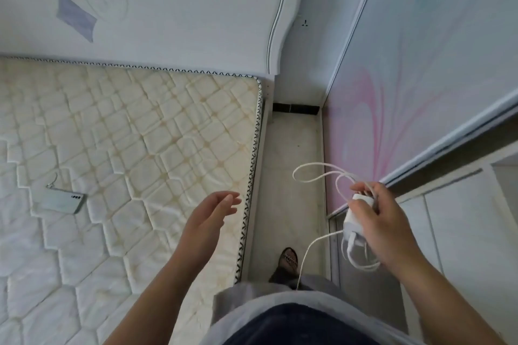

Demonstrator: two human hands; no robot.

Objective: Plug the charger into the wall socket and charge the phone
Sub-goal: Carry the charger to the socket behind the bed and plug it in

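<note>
My right hand (378,221) grips a white charger (354,221) with its white cable (314,173) looped around it; loops stick out to the left and one strand hangs down toward my legs. My left hand (211,213) hovers open over the mattress's right edge, holding nothing. The phone (63,200) lies face down on the mattress at the left, far from both hands. A wall socket (305,22) shows as small dark slots on the wall beyond the headboard, above the narrow floor gap.
A bare quilted mattress (126,134) fills the left, with a white headboard (196,8) behind it. A narrow strip of floor (291,176) runs between the bed and a wardrobe with a pink-patterned sliding door (392,92). My foot (288,260) stands in that strip.
</note>
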